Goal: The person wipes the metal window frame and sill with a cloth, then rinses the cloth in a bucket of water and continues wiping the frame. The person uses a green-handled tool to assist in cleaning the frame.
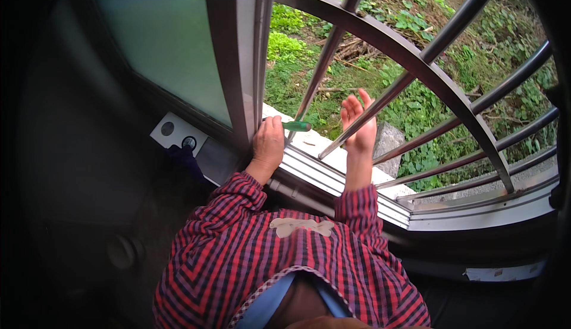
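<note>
My left hand (269,145) is closed beside the upright edge of the window sash (242,73). Out of its fingers, to the right, sticks a green handle with a dark end (295,126); the rest of that tool is hidden, so its kind does not show. My right hand (359,128) reaches out over the white sill (324,156). Its fingers are stretched upward and hold nothing. A slanting metal bar (380,98) crosses in front of this hand.
Several metal bars join a curved flat band (410,43) outside the window. The frosted pane (166,43) fills the left. Below it lies a white panel with two round dark spots (178,131). A grey stone block (389,148) stands outside among green plants (288,46).
</note>
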Tool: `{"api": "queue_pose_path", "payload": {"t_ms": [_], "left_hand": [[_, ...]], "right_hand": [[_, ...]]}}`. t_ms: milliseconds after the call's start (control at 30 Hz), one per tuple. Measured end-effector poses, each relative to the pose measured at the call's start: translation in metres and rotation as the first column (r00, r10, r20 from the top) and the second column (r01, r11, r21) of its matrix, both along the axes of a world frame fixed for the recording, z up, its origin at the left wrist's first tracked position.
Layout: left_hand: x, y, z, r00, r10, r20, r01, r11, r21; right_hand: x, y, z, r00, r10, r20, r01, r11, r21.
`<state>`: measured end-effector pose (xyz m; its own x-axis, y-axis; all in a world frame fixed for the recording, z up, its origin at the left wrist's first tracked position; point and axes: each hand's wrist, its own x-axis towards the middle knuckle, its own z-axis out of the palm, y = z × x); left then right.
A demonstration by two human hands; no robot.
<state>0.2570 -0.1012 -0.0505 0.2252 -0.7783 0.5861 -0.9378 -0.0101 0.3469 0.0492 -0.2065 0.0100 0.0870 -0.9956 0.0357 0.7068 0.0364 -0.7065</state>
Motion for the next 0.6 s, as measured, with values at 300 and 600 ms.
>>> {"api": "queue_pose_path", "payload": {"t_ms": [300, 600], "left_hand": [[-0.007, 0.003, -0.011, 0.998, -0.036, -0.048, 0.031, 0.995, -0.099], [-0.016, 0.003, -0.008, 0.996, 0.094, -0.004, -0.094, 0.990, -0.110]], "right_hand": [[0.065, -0.238, 0.007, 0.559, 0.408, -0.722, -0.493, 0.863, 0.105], [0.201, -0.223, 0.031, 0.395, 0.295, -0.870, -0.866, 0.435, -0.245]]}}
